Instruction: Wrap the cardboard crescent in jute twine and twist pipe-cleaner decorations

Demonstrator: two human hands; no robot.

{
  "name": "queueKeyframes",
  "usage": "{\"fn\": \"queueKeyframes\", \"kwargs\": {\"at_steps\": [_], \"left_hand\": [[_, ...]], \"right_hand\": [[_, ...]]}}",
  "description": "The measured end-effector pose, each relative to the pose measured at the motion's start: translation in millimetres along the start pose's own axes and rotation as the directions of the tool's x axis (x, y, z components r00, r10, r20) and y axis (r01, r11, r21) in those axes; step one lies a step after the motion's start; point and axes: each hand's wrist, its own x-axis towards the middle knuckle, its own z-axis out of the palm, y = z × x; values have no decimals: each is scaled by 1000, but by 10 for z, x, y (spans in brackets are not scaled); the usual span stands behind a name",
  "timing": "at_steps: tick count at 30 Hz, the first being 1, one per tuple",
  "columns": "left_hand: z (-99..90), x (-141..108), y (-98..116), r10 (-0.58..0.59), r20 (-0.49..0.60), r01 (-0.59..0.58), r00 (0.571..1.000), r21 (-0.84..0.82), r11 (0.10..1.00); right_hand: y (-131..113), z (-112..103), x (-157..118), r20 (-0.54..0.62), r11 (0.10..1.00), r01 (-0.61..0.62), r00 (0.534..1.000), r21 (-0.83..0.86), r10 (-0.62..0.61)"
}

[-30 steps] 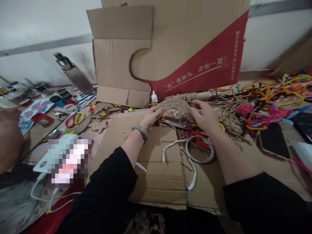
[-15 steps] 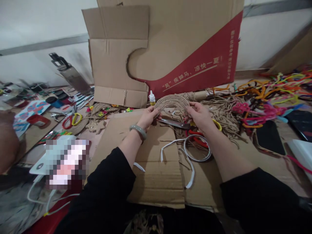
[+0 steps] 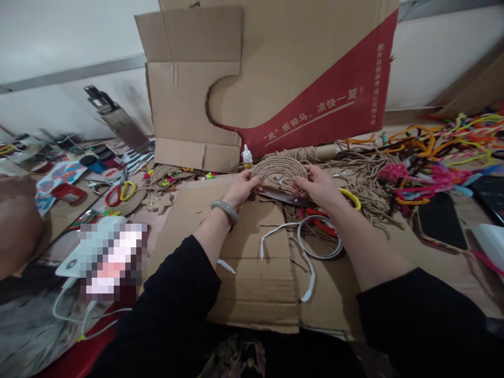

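- At the far left, another person's hand (image 3: 18, 226) showed, blurred, well apart from yours.
- A white device (image 3: 73, 262) with cables lay nearer you; beyond it were red-and-yellow scissors (image 3: 121, 193) and a tilted drinking bottle (image 3: 126, 126).
- Your left hand (image 3: 242, 189), above a cardboard sheet (image 3: 252, 262), pinched the left end of the rope arch (image 3: 277, 169) between thumb and fingers.
- A small white-capped bottle (image 3: 247, 156) stood just beyond that hand.
- The arch, made of curved rows of cord, was between your hands, above a scissor blade (image 3: 285, 198).
- Your right hand (image 3: 318, 186) pinched the arch's right end; how its hidden fingertips lay, you couldn't tell.
- Below that hand lay a white tape ring (image 3: 328, 255).
- Right of it were loose twine (image 3: 364, 184), a dark phone (image 3: 441, 220) and colourful fuzzy stems (image 3: 437, 181).
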Motion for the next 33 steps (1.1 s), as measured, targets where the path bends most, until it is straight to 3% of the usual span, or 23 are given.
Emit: {"fn": "queueKeyframes", "kwargs": {"at_steps": [3,7,10,12,15,18,21,24,27,33], "left_hand": [[-4,12,-14,17,-8,-17,1000,-13,1000],[-28,68,-62,53,-105,-62,993,-85,994],[-56,122,-116,91,-126,-101,988,-79,992],[-61,134,-145,224,-75,-227,972,-44,973],[-35,92,-153,443,42,-444,896,16,896],[9,19,-120,489,89,-496,867,88,864],[45,-29,-79,398,20,-399,917,53,915],[60,-49,-45,207,-64,-209,976,-34,977],[54,-61,-12,117,-80,-126,990,-115,985],[32,-57,21,24,1,-23,1000,-228,974]], "right_hand": [[14,-11,12,-17,1000,2,1000,29,-1],[40,-74,52,-102,991,37,994,129,-24],[12,-97,49,-129,978,7,991,207,20],[-31,-85,20,-80,971,-74,992,229,94],[-99,-74,-38,41,961,-199,980,192,195],[-145,-123,-73,113,952,-234,970,195,215],[-155,-191,-80,206,934,-193,969,300,134],[-115,-192,-70,151,970,-42,989,240,6],[-51,-141,-53,96,993,86,991,80,-94],[-6,-94,-44,105,994,104,989,23,-106]]}}
